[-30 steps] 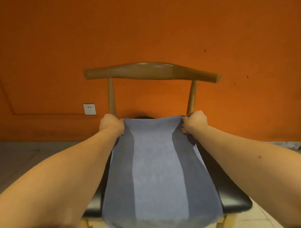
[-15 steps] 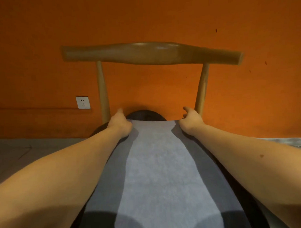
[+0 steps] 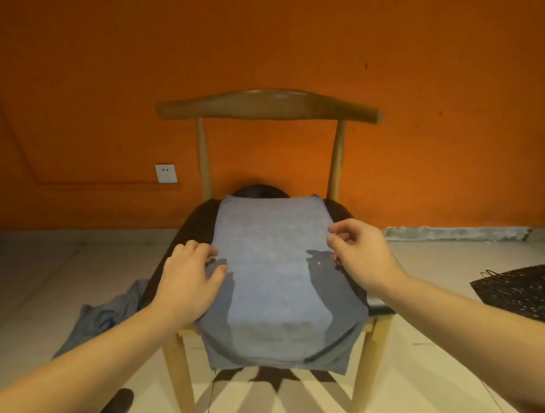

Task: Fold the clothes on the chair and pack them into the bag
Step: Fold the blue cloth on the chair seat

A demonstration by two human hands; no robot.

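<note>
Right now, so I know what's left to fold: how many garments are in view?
2. A blue-grey garment lies spread over the chair seat; a darker grey garment lies crumpled on the floor left of the chair. Others may be hidden under them.

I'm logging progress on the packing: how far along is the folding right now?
Done: a grey garment lies flat on the chair seat. In hand: left hand and right hand are at its side edges, mid-fold. Left: finishing it, folding the second grey cloth heaped left of the chair, and packing both; the speckled bag at right lies apart from both hands.
</note>
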